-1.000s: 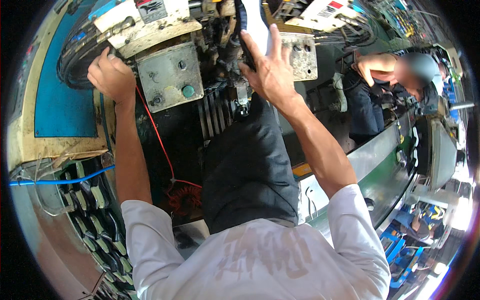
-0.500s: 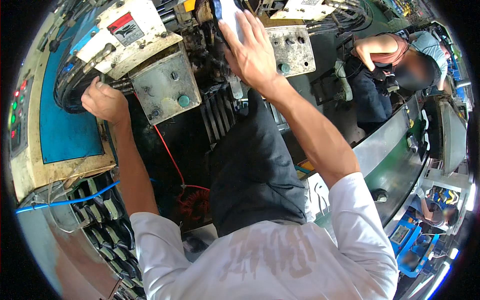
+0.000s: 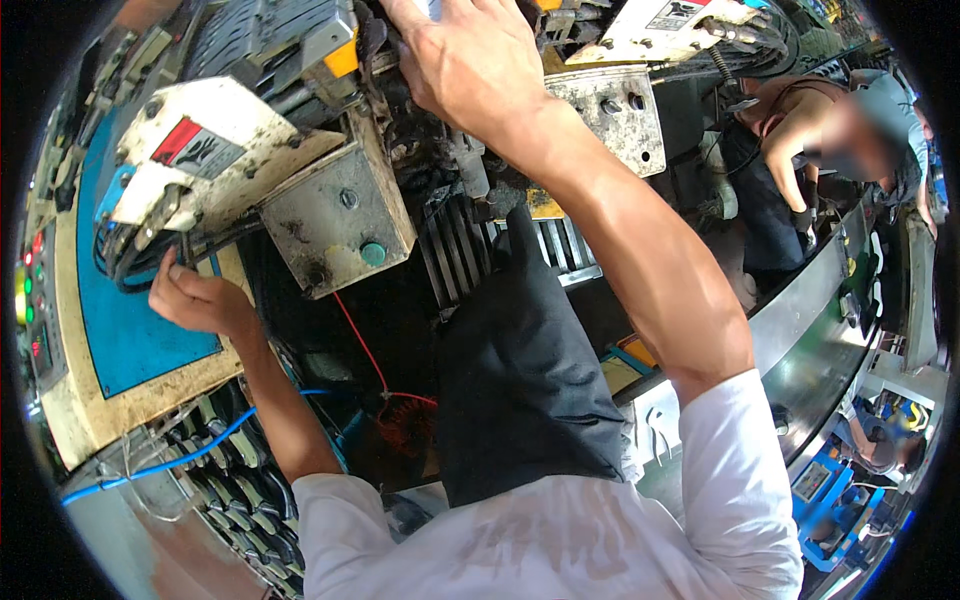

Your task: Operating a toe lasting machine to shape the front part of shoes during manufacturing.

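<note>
Wearing creased white shirt. Curling left hand beside bent black hoses; cannot tell if grasping. At top edge, having right hand over white piece; cannot tell grip. Between, seeing stained boxy metal panel; farther right, person beside shiny bench.

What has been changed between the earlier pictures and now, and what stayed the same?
The right hand has moved forward and leftward, to the picture's upper edge, and now hides most of the white piece. The view has also shifted, so the control box with the green button appears lower. The left hand stays near the black hoses; its grip is unclear.
</note>
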